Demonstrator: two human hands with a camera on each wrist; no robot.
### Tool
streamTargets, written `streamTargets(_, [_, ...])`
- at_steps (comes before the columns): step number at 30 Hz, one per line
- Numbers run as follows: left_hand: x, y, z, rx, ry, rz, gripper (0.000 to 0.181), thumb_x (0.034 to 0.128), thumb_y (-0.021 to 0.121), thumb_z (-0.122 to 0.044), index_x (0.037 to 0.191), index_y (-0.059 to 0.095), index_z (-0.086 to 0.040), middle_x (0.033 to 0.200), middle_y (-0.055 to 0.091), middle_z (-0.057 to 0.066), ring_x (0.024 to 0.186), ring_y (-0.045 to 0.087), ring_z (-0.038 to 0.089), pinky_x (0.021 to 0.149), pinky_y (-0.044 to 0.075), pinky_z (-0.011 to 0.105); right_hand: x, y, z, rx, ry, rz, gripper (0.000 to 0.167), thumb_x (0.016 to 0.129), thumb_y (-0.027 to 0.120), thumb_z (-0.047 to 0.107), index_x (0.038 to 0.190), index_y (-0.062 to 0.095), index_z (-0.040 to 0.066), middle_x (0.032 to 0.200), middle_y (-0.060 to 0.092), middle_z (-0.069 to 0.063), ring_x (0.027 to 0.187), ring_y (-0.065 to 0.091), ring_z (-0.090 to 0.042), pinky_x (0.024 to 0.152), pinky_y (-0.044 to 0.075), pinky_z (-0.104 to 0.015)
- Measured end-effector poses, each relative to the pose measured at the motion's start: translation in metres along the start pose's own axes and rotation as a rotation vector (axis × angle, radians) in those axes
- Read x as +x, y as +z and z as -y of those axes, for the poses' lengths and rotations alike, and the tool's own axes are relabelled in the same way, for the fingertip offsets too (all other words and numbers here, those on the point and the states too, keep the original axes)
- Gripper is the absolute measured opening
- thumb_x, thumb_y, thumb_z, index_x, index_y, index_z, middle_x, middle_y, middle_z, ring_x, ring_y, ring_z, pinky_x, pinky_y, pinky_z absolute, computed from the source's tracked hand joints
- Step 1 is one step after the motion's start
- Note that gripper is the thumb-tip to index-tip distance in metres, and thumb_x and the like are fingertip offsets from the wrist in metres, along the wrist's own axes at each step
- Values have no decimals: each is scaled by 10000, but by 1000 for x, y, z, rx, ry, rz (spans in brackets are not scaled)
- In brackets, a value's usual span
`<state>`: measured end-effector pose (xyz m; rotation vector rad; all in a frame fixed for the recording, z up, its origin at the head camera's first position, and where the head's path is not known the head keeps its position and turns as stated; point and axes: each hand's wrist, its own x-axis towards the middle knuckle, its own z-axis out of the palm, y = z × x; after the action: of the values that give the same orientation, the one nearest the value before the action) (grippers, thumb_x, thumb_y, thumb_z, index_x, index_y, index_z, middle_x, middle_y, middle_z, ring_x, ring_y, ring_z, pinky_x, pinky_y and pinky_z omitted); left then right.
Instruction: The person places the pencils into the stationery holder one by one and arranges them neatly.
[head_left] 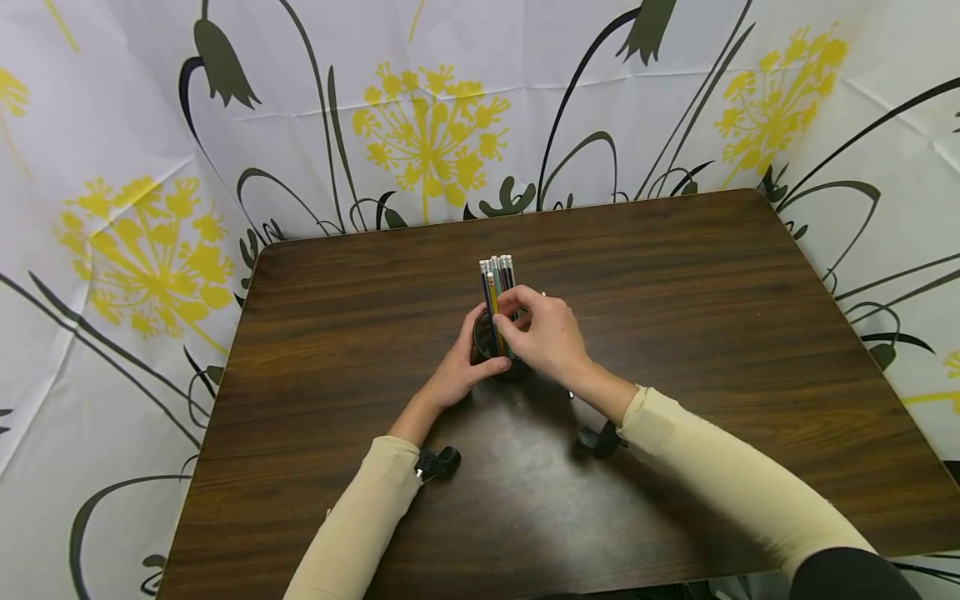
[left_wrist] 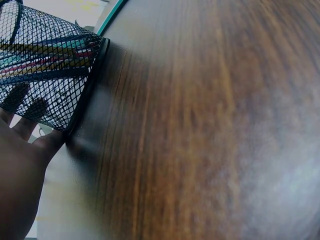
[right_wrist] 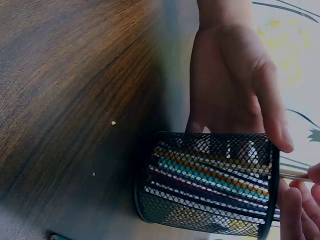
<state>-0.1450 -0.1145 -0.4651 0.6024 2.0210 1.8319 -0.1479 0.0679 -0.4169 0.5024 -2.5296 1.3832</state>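
Note:
A black mesh pencil cup [right_wrist: 210, 187] stands upright on the table, filled with several pencils [head_left: 506, 271] whose white eraser ends point up. My left hand [head_left: 453, 371] holds the cup from the left side. Its thumb lies at the rim in the right wrist view, while the other fingers pass behind the mesh. Over the cup's right side, my right hand [head_left: 551, 337] pinches a yellow pencil [head_left: 492, 290] between thumb and fingers. The pencil's lower part is inside the cup. On the table beside the cup lies a teal pencil [left_wrist: 112, 16], mostly hidden under my right hand in the head view.
The dark wood-grain table [head_left: 360, 292] meets a floral fabric backdrop [head_left: 442, 50] at the back and sides. Two tiny pale specks [right_wrist: 113, 122] lie on the tabletop near the cup. Black wrist cameras [head_left: 597, 442] sit at both sleeve cuffs.

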Motion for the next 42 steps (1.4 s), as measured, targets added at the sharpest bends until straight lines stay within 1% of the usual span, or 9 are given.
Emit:
streamTargets(4, [0,0,0,-7,-1,2,827,936,628,-25,1558,103,-175,1509,351,145,1324,411,329,1085,291,561,2,3,-3,-50,22,-21,146,880,727,164,1013,692,114,867,709,15,671,670,-120,610,524,-332])
streamTargets(8, [0,0,1,-3,7,5,823,940,613,-7,1560,98,-174,1526,331,142,1353,383,319,1090,275,567,5,7,-5,-97,42,-37,153,885,727,202,1018,705,129,854,711,31,666,659,-100,580,508,-319])
streamTargets(13, [0,0,1,-3,16,7,824,939,610,10,1561,100,-169,1537,316,145,1364,365,323,1087,274,575,8,11,-6,-130,69,-53,160,893,712,223,1033,727,147,837,706,58,654,642,-63,552,492,-289])
streamTargets(17, [0,0,1,-3,22,10,829,935,626,-4,1560,104,-161,1531,322,153,1347,384,332,1074,294,575,9,13,-6,-152,80,-80,154,888,710,223,1018,743,148,807,700,70,630,626,-49,528,477,-279])
streamTargets(23, [1,0,1,6,30,2,825,930,619,18,1556,108,-147,1515,345,159,1323,413,328,1071,304,566,12,14,-5,-173,83,-105,143,874,719,222,984,753,138,770,695,69,600,610,-48,508,462,-284])
streamTargets(29, [0,0,2,14,34,4,827,932,636,-24,1556,104,-132,1511,348,169,1323,407,331,1071,296,571,14,14,-6,-187,90,-108,120,866,729,209,948,753,125,734,682,61,589,598,-62,513,458,-295])
streamTargets(35, [0,0,1,9,22,2,826,931,620,11,1558,101,-133,1503,355,165,1314,416,331,1066,311,568,16,14,-8,-189,89,-104,89,862,742,198,909,742,123,721,675,58,597,599,-69,534,466,-297])
streamTargets(42, [0,0,1,9,3,3,827,935,628,-24,1560,105,-161,1505,360,149,1323,412,329,1075,309,553,16,13,-8,-163,75,-95,55,859,748,177,846,728,127,726,685,57,599,601,-65,546,479,-282])
